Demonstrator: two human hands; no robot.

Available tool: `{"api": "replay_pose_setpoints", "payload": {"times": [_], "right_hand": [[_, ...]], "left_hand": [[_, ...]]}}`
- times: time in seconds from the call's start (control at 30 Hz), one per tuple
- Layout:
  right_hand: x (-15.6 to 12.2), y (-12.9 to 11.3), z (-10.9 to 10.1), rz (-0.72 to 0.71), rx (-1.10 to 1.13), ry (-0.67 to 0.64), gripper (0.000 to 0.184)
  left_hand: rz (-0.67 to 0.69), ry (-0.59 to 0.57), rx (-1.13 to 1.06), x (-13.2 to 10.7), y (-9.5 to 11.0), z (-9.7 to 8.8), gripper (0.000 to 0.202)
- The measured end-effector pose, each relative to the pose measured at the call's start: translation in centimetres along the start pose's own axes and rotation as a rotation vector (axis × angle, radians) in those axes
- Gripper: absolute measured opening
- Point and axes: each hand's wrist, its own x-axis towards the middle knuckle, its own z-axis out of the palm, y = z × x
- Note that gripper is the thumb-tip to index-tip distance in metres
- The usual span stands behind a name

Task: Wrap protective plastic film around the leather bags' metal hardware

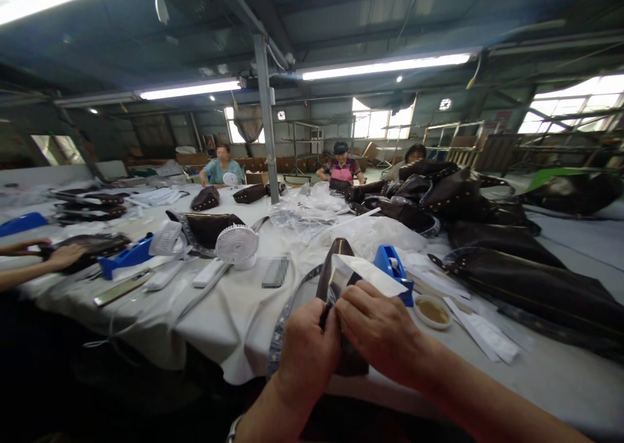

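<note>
1. Left hand (pixel 312 339): curled, thumb and fingers clamped on the near part of the dark brown bag.
2. Right hand (pixel 373 316): fingers bent and drawn together beside the left thumb, at the same bag (what exactly they pinch is hidden, so cannot tell).
3. Dark brown bag (pixel 325 279), leather-look: on the near edge of the white-covered table (pixel 207 336), between both hands, narrow end pointing away.
4. White sheet (pixel 377 274): jutting out behind the right hand, beside the bag.
5. Blue tape dispenser (pixel 390 261): just beyond the sheet, to its right.
6. Round dish (pixel 432 312): brownish contents, near the dispenser; white strips (pixel 482 332) to its right.
7. White desk fan (pixel 237 245): left of the bag, well apart.
8. Heap of dark bags (pixel 521 280): on the right, some with gold-coloured studs.
9. Co-workers: three seated across the table; another's hand (pixel 68 256) at far left, on dark material.
</note>
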Motion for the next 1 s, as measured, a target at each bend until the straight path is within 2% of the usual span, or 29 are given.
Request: {"api": "replay_pose_setpoints", "payload": {"times": [0.07, 0.17, 0.23, 0.3, 0.4, 0.5, 0.63, 0.73, 0.83, 1.0], "right_hand": [[-0.2, 0.4, 0.1, -0.014, -0.052, -0.009, 0.022], [-0.4, 1.1, 0.5, 0.025, -0.080, -0.011, 0.020], [-0.6, 1.1, 1.1, 0.073, -0.044, -0.004, 0.021], [-0.8, 0.7, 1.7, 0.127, 0.022, 0.018, 0.023], [-0.9, -0.3, 2.4, 0.162, 0.113, 0.086, 0.025], [-0.9, -0.5, 2.4, 0.200, 0.177, 0.144, 0.023], [-1.4, 0.6, 2.3, 0.321, 0.223, 0.143, 0.020], [-2.0, 1.0, 2.3, 0.352, 0.198, 0.105, 0.020], [-2.2, 0.6, 1.9, 0.307, 0.114, 0.083, 0.023], [-1.9, 0.4, 0.8, 0.122, -0.097, 0.014, 0.022]], "left_hand": [[-0.115, -0.041, -0.166, 0.2, -0.4, 0.0, 0.034], [-0.312, -0.098, -0.533, 0.3, -1.1, 0.3, 0.034], [-0.427, -0.120, -0.778, 0.3, -1.4, 0.7, 0.034], [-0.502, -0.120, -0.899, 0.3, -1.5, 1.2, 0.035], [-0.465, -0.057, -0.755, 0.4, -1.5, 1.4, 0.036], [-0.290, -0.033, -0.502, 0.4, -1.0, 0.8, 0.036], [-0.092, -0.182, -0.442, -1.0, -0.4, -0.1, 0.032], [-0.063, -0.220, -0.358, -2.6, -0.6, 0.1, 0.030], [-0.079, -0.186, -0.271, -3.1, -0.8, 0.7, 0.034], [-0.069, -0.132, -0.209, -1.8, -0.2, 1.5, 0.033]]}}
